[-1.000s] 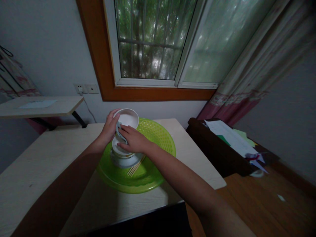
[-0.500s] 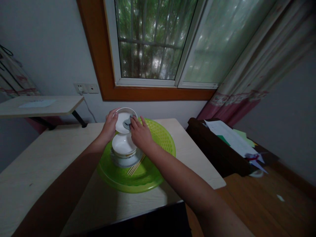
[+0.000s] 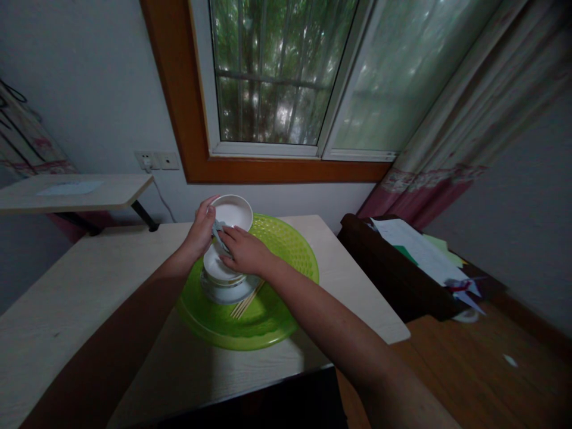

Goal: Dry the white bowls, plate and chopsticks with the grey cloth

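Note:
My left hand point(image 3: 199, 233) grips the rim of a small white bowl point(image 3: 233, 211) and holds it tilted above a stack of white bowls point(image 3: 222, 280). My right hand point(image 3: 241, 250) presses a grey-blue cloth point(image 3: 218, 232) against the lower edge of the held bowl, its fingers closed on the cloth. The stack stands inside a round green plastic basin point(image 3: 277, 262) on a light wooden table point(image 3: 67, 298). A pair of wooden chopsticks point(image 3: 245, 301) lies in the basin beside the stack.
A window with bars point(image 3: 272, 77) and a curtain point(image 3: 447, 131) are behind the table. A dark cabinet point(image 3: 402, 274) with papers point(image 3: 415, 244) stands to the right. A small side table point(image 3: 75, 190) is at the left wall. Wooden floor point(image 3: 482, 369) lies lower right.
My right hand with the cloth moved from the inside of the held bowl down to its lower left rim. The bowl tipped slightly more open toward me.

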`<state>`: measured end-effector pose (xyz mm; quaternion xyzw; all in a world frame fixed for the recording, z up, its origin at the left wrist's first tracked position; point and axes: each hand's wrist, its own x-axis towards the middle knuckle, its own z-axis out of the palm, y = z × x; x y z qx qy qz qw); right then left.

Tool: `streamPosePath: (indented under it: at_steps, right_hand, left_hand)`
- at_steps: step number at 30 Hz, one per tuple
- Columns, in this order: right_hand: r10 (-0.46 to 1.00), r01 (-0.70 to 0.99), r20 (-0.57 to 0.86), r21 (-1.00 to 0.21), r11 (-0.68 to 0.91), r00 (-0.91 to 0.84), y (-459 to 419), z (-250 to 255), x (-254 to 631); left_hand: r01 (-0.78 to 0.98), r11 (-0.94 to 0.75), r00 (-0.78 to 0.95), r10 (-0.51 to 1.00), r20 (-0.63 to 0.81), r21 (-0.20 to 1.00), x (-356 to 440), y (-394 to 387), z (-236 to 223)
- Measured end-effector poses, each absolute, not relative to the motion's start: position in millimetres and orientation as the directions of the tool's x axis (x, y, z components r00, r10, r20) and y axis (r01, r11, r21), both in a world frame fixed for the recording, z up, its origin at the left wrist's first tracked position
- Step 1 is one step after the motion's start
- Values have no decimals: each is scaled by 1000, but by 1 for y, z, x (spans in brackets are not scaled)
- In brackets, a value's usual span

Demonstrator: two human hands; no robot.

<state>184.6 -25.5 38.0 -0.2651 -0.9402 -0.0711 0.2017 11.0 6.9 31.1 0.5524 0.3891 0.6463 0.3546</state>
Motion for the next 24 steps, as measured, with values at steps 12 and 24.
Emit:
streamPosePath:
  at_steps: [12, 24]
  right_hand:
    - [493, 632, 445, 250, 733, -748, -23, 66, 199]
    - [534, 678, 463, 231, 698, -707, -22, 54, 196]
  left_hand:
    - [-319, -310, -172, 948, 267, 896, 7, 9, 38]
    - [-275, -301, -91, 954, 287, 913, 5, 8, 35]
